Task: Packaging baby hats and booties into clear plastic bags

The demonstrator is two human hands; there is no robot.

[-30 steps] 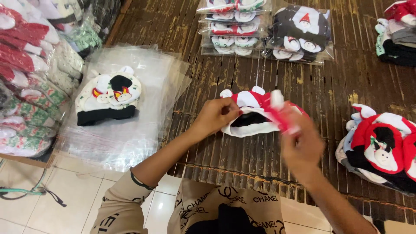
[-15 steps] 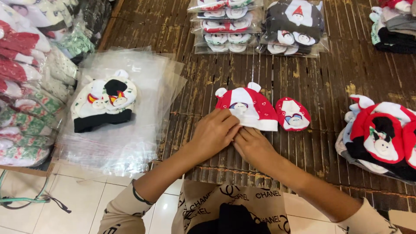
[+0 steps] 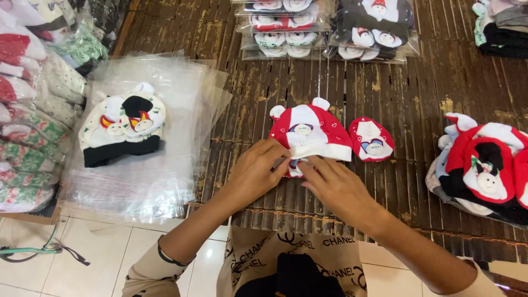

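Fingers of both hands are down flat and close together, pressing on the near edge of the red and white baby hat [image 3: 309, 131]; I see no curled grip on either side. Left hand [image 3: 254, 170] covers the hat's near-left corner, right hand [image 3: 336, 187] the near-right part of the white cuff, fingertips of the two hands almost meeting over a small piece tucked under the cuff. I can't tell what that piece is; mostly hidden.

Hat lies flat on the dark slatted bamboo table [image 3: 407, 99], roughly centre, ears pointing far. Just right of it, nearly touching, a small red mitten [image 3: 372, 138] with a snowman face.

Left of the hat, well apart: stack of clear plastic bags [image 3: 165, 165] with a white and black hat set [image 3: 122, 129] lying on top. Far left edge: row of bagged sets [image 3: 33, 110], red, white and green.

Right edge: pile of red and black hats [image 3: 484, 165], unbagged. Far side: bagged sets in two stacks [image 3: 330, 27]. Far-right corner: more folded knitwear [image 3: 503, 25].

Near edge of view: my patterned beige top, white tiled floor [image 3: 110, 258] below the table.
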